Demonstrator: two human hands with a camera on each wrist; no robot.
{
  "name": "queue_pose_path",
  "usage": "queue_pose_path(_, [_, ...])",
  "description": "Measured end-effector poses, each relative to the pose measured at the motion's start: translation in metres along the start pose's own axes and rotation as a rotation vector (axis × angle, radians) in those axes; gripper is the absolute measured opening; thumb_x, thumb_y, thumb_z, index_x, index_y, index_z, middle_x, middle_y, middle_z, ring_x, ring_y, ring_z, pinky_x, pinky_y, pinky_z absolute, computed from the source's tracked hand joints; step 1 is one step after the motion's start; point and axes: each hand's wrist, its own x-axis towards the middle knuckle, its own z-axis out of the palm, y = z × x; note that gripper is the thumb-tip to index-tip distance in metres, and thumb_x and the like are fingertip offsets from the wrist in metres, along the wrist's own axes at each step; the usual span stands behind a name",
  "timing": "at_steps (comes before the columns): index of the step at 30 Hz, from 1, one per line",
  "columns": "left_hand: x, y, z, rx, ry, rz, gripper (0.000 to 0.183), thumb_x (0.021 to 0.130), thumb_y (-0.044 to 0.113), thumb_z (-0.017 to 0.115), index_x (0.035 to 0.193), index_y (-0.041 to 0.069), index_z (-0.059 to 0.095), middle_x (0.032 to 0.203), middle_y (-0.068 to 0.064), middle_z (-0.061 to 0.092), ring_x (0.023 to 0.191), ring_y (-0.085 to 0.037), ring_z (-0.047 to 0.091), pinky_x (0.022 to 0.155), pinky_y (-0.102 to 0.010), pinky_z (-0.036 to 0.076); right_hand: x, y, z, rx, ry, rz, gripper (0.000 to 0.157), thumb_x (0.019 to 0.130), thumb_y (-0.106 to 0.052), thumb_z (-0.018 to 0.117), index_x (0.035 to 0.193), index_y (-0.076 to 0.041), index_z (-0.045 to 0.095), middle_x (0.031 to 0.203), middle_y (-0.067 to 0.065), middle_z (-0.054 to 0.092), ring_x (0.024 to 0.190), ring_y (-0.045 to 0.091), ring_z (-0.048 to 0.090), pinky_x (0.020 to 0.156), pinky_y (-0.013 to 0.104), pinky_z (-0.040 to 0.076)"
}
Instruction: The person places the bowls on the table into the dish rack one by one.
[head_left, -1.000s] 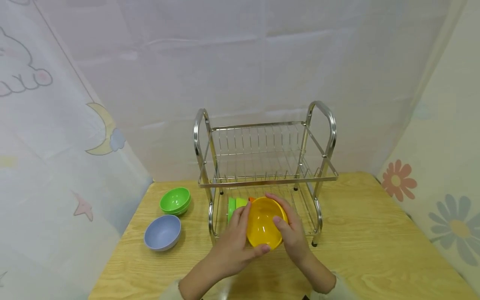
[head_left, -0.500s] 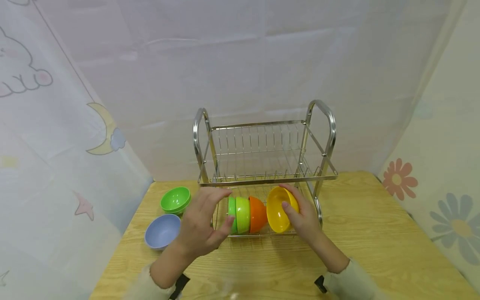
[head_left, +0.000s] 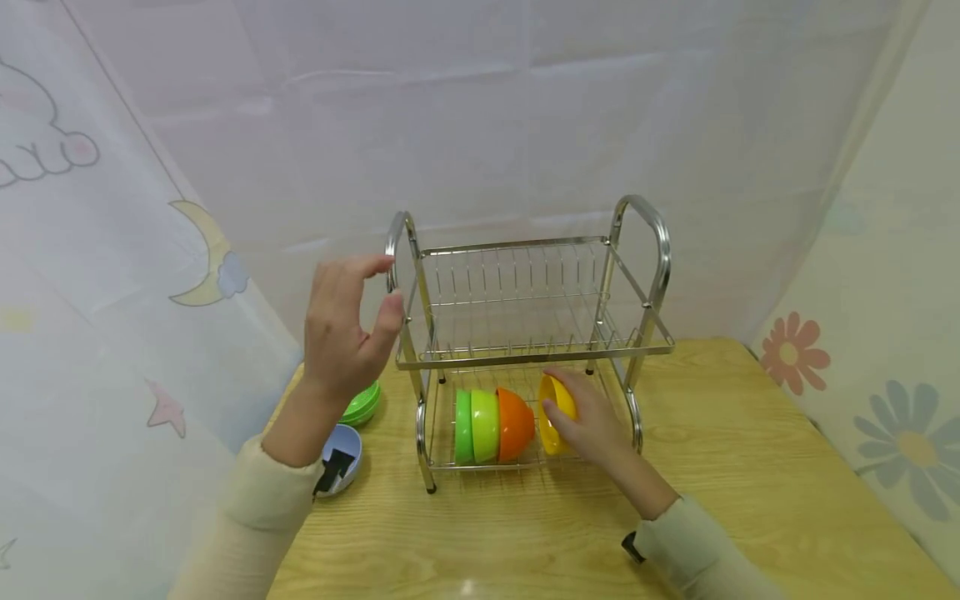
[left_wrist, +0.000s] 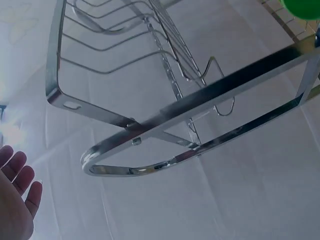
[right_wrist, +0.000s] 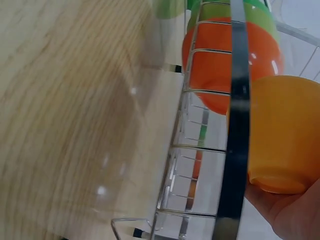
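Note:
My right hand [head_left: 596, 421] grips a yellow bowl [head_left: 553, 414] tilted on its side in the lower tier of a metal dish rack [head_left: 536, 359]. To its left in that tier, an orange bowl [head_left: 515, 425], a lime bowl [head_left: 486, 426] and a green bowl [head_left: 463, 427] stand on edge in a row. In the right wrist view the yellow bowl [right_wrist: 285, 135] shows behind the rack's front bar, close to the orange one. My left hand [head_left: 341, 325] is raised at the rack's left handle, fingers and thumb apart, holding nothing.
On the table's left side, green bowls [head_left: 363, 406] and a blue bowl [head_left: 349, 442] are partly hidden by my left arm. The rack's upper tier [head_left: 517, 300] spans above the lower bowls. A patterned cloth [head_left: 487, 125] hangs behind the table.
Both hands held the yellow bowl at first. My left hand let go and moved left and up to the rack handle. My right hand carried the bowl right, into the lower tier.

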Motion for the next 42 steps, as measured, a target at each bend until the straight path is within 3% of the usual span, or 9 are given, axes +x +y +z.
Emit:
queue_pose_path(3, [0.010, -0.013, 0.007, 0.030, -0.019, -0.020, 0.044, 0.098, 0.033, 0.048, 0.113, -0.004, 0.066, 0.105, -0.019, 0.067, 0.099, -0.038, 0.054, 0.087, -0.047, 0.043, 0.002, 0.005, 0.008, -0.001, -0.045, 0.026, 0.051, 0.099, -0.032, 0.063, 0.146, -0.018, 0.052, 0.136, 0.012, 0.057, 0.092, 0.023, 0.059, 0.063, 0.029, 0.053])
queue_pose_path(7, [0.022, -0.028, 0.019, 0.066, -0.058, -0.065, 0.042, 0.097, 0.031, 0.048, 0.110, -0.004, 0.067, 0.104, -0.018, 0.066, 0.101, -0.037, 0.054, 0.090, -0.048, 0.042, 0.004, 0.006, 0.016, -0.013, -0.082, 0.027, 0.053, 0.099, -0.036, 0.064, 0.147, -0.017, 0.051, 0.143, 0.012, 0.055, 0.111, 0.031, 0.061, 0.078, 0.044, 0.058])
queue_pose_path(10, [0.029, -0.037, 0.025, 0.101, -0.155, -0.139, 0.044, 0.099, 0.034, 0.047, 0.112, -0.002, 0.066, 0.110, -0.018, 0.064, 0.106, -0.037, 0.052, 0.094, -0.049, 0.040, 0.005, 0.006, 0.021, -0.027, -0.099, 0.033, 0.053, 0.100, -0.039, 0.063, 0.147, -0.017, 0.052, 0.145, 0.012, 0.055, 0.124, 0.035, 0.058, 0.090, 0.055, 0.055])
queue_pose_path(16, [0.042, -0.049, 0.035, 0.163, -0.430, -0.363, 0.045, 0.104, 0.042, 0.047, 0.122, 0.004, 0.064, 0.132, -0.014, 0.057, 0.126, -0.035, 0.043, 0.108, -0.050, 0.034, 0.005, 0.009, 0.032, -0.064, -0.160, 0.100, 0.054, 0.102, -0.050, 0.054, 0.148, -0.021, 0.052, 0.147, 0.009, 0.054, 0.130, 0.035, 0.055, 0.101, 0.060, 0.048])
queue_pose_path(22, [0.046, -0.059, 0.041, 0.200, -0.569, -0.487, 0.055, 0.106, 0.049, 0.042, 0.133, 0.005, 0.060, 0.145, -0.013, 0.048, 0.138, -0.034, 0.035, 0.113, -0.053, 0.031, 0.008, 0.008, 0.041, -0.064, -0.176, 0.117, 0.058, 0.103, -0.057, 0.048, 0.148, -0.022, 0.052, 0.149, 0.009, 0.053, 0.135, 0.036, 0.051, 0.106, 0.065, 0.042])
queue_pose_path(28, [0.047, -0.060, 0.042, 0.194, -0.627, -0.521, 0.061, 0.106, 0.053, 0.039, 0.141, 0.005, 0.054, 0.153, -0.013, 0.044, 0.143, -0.034, 0.033, 0.116, -0.057, 0.029, 0.012, 0.008, 0.048, -0.048, -0.186, 0.121, 0.059, 0.103, -0.058, 0.046, 0.148, -0.022, 0.052, 0.150, 0.006, 0.053, 0.137, 0.033, 0.050, 0.108, 0.061, 0.042])
queue_pose_path(34, [0.047, -0.060, 0.042, 0.226, -0.704, -0.558, 0.068, 0.108, 0.053, 0.031, 0.158, 0.007, 0.033, 0.165, -0.012, 0.030, 0.153, -0.032, 0.024, 0.123, -0.057, 0.019, 0.013, 0.008, 0.051, -0.021, -0.201, 0.108, 0.058, 0.104, -0.056, 0.046, 0.149, -0.020, 0.051, 0.149, 0.007, 0.052, 0.136, 0.033, 0.050, 0.109, 0.059, 0.042])
queue_pose_path(42, [0.049, -0.055, 0.043, 0.304, -0.765, -0.539, 0.068, 0.110, 0.047, 0.026, 0.159, 0.000, 0.027, 0.166, -0.015, 0.024, 0.154, -0.032, 0.023, 0.123, -0.054, 0.021, 0.011, 0.007, 0.050, 0.021, -0.247, 0.104, 0.059, 0.105, -0.054, 0.046, 0.152, -0.019, 0.046, 0.152, 0.012, 0.048, 0.137, 0.035, 0.048, 0.109, 0.061, 0.041])
